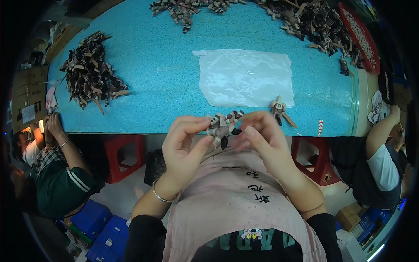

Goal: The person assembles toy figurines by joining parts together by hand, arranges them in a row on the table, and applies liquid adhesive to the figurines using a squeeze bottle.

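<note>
My left hand [185, 142] pinches a small toy figurine [221, 132] between thumb and fingers, just in front of the table's near edge. The figurine is grey and whitish with black parts and dark bands on a limb, and it is held tilted. My right hand [267, 139] is close on its right side, with thumb and forefinger apart; its lower fingers are smeared by motion. Whether it touches the figurine is unclear. Another figurine [277, 109] lies on the blue table by the plastic sheet, with a flat brown piece beside it.
A clear plastic sheet [246, 78] lies on the blue tabletop [152, 74]. Figurine heaps stand at left [92, 70], far middle [185, 11] and far right [316, 26], next to a red tray [360, 37] of small pale pieces. Co-workers sit on both sides. Red stools [124, 157] stand below.
</note>
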The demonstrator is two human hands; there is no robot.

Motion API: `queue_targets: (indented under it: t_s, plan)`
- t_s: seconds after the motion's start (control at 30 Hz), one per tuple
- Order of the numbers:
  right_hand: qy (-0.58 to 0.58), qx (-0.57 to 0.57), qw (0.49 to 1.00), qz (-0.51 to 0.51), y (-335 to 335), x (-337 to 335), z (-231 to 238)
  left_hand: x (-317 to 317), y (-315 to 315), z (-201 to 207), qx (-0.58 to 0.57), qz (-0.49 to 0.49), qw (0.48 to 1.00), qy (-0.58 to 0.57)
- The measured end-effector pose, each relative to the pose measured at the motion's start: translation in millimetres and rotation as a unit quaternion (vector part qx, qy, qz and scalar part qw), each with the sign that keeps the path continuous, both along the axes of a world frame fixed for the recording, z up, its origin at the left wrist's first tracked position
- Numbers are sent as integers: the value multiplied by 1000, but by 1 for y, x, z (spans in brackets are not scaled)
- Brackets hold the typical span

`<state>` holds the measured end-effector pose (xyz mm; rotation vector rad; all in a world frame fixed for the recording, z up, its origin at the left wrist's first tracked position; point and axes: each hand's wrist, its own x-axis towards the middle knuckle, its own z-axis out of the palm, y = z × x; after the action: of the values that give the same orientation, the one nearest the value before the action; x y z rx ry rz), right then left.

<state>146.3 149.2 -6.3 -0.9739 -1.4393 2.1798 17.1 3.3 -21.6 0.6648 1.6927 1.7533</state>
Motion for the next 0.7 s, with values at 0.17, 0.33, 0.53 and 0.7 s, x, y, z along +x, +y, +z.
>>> queue_targets:
  t_s: [0.17, 0.33, 0.53, 0.7]
  plan:
    - [14, -117, 977, 178, 1, 6, -4, -5, -6, 3, 1, -52, 992, 118]
    - [53, -80, 975, 198, -3, 6, -6, -7, -3, -4, 3, -113, 994, -7]
    - [38, -11, 973, 227, 0, 9, -2, -14, 2, 5, 14, -215, 903, -372]
    - [29, 99, 953, 285, 6, 9, 0, -10, -2, 0, 19, -247, 902, -353]
